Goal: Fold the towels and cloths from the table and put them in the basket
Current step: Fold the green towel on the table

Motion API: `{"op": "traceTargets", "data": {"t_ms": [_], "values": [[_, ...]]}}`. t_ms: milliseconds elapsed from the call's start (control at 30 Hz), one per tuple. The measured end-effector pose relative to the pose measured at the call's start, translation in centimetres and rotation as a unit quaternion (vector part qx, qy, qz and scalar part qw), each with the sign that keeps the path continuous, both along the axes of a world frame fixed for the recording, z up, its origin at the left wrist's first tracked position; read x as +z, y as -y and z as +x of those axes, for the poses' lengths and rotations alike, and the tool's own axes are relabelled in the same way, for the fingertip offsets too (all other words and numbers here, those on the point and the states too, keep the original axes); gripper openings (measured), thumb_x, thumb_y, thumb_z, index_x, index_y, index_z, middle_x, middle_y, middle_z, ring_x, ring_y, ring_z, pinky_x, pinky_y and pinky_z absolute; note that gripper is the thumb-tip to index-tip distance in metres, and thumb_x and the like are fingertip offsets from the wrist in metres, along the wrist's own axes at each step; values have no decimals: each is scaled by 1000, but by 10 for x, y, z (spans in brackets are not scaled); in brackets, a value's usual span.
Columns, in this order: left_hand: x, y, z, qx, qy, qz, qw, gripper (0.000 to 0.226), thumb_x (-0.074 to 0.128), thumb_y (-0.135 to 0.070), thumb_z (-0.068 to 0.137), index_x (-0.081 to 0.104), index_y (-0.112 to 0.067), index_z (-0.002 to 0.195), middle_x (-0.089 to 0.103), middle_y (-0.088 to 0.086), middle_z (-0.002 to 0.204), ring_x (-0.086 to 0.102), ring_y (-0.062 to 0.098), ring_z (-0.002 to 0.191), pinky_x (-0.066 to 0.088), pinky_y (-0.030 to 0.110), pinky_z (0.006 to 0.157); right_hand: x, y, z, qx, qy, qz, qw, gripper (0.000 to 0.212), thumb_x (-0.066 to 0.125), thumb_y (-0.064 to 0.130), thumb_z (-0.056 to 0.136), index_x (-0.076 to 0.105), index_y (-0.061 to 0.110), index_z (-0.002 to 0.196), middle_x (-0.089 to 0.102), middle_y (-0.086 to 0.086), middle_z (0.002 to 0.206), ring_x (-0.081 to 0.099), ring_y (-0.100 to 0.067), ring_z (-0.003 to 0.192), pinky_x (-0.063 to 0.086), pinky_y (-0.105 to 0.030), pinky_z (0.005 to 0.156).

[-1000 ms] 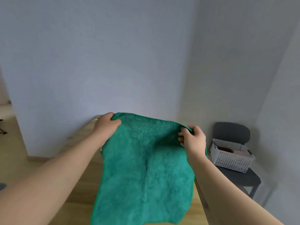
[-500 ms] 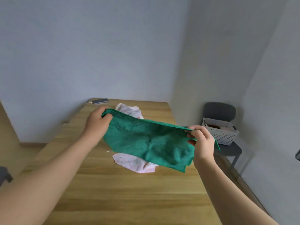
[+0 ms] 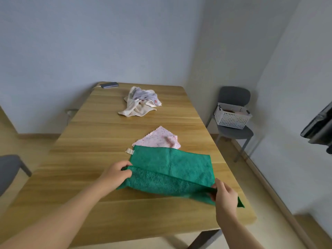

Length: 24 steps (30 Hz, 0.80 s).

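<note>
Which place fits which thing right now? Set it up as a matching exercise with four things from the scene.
Things
1. green towel
2. pink spotted cloth
3. white basket
4. phone

Places
A. on the grey chair
B. at the far left corner of the table
C. gripped by the left hand and the right hand near the table's front
D. flat on the table, just beyond the towel

Pairs: 1-C, 2-D, 3-A, 4-B
</note>
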State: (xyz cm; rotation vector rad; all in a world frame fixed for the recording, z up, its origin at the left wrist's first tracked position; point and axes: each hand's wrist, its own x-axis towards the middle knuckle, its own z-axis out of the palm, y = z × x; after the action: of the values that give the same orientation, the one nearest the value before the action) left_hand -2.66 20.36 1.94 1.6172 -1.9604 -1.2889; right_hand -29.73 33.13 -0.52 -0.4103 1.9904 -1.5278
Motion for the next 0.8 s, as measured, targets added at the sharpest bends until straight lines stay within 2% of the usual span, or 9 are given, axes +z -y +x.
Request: {"op": "traceTargets", "data": {"t_ms": [67,133,233,333,400,533,700,800], "values": [[-6,-6,5,-19,13,2,1000,24,49,-13,89,56,-18,112,57,8,83,42,16,61,32,26,58,-4,-6,3,-2,-8,14,1000,28,51,17,88,49,7,63,45,-8,61,50,-24,64,33,-32,62],[-9,-8,8,-14,10,-6,1000,22,50,-12,89,59,-15,109,57,5,84,46,17,68,33,26,62,-3,-7,4,3,-15,22,1000,27,50,18,89,50,7,65,48,-9,62,52,-24,62,33,-31,61],[-6,-2,4,9,11,-35,999,26,49,-13,91,58,-16,115,59,2,104,52,15,79,37,22,64,2,2,2,8,-28,18,999,25,49,17,91,54,3,72,54,-12,65,52,-21,61,35,-33,63],[-2,14,-7,40,8,-74,996,30,48,-15,92,54,-19,121,53,-1,112,47,8,66,35,17,57,7,18,-6,11,-46,14,999,25,49,19,93,57,0,79,58,-15,69,51,-17,58,35,-34,64],[-1,30,-14,58,14,-91,994,25,48,-16,92,56,-19,116,58,0,105,44,12,58,33,20,52,9,33,-13,15,-43,7,999,25,48,19,93,56,3,76,59,-14,67,50,-18,59,35,-35,65],[-5,62,-34,95,10,-94,991,23,49,-12,92,60,-14,113,63,2,89,45,15,57,32,24,51,6,71,-32,27,-27,-2,999,27,49,23,94,56,5,74,60,-14,66,49,-18,58,37,-35,64],[-26,96,-53,131,65,-82,986,25,49,-11,92,59,-15,115,62,-2,91,50,16,63,34,22,51,-10,119,-52,79,1,31,996,28,49,27,95,57,10,74,65,-14,69,51,-22,61,41,-34,67],[-43,111,-61,163,75,-59,982,26,48,-8,92,59,-9,115,58,-1,82,45,14,56,31,22,49,-20,143,-63,132,10,54,990,23,50,28,95,58,11,81,65,-11,71,52,-22,64,43,-35,68]]}}
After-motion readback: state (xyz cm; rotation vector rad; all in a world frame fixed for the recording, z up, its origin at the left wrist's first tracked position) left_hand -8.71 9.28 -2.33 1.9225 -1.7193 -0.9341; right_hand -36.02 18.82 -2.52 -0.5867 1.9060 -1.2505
